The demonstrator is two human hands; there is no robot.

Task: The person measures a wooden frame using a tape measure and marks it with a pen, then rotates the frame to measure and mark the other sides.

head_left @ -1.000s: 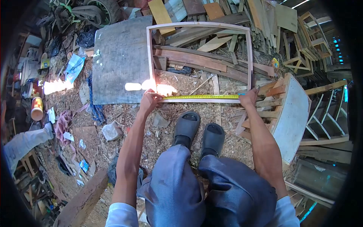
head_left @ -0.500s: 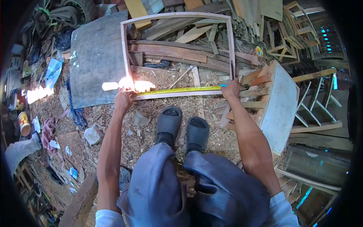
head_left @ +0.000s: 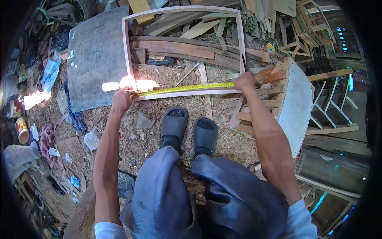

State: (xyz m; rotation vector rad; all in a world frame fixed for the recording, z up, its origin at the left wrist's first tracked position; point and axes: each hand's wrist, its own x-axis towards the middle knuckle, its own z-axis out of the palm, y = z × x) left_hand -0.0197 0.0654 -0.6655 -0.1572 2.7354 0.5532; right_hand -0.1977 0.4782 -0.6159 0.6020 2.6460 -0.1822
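A yellow tape measure (head_left: 191,87) is stretched between my two hands, along the near bar of a pale wooden frame (head_left: 181,10) with a slightly curved far bar. At the frame's near left corner, my left hand (head_left: 124,96) is closed with its fingers pinching the tape's end; strong glare sits just beyond them. My right hand (head_left: 244,81) is closed around the other end of the tape at the near right corner. A thin dark pencil-like stick (head_left: 244,61) rises from that hand along the frame's side bar. The tape's case is hidden from view.
A grey board (head_left: 95,63) lies under the left side. Wooden planks (head_left: 175,49) lie beyond and inside the frame. A white-topped wooden piece with legs (head_left: 295,109) is close to my right forearm. My sandals (head_left: 174,123) stand on shavings near the bar.
The frame, tape and both hands appear slightly higher in view, the left side also further left. The blue bit seen beside my right hand no longer shows. Both hands keep their grip.
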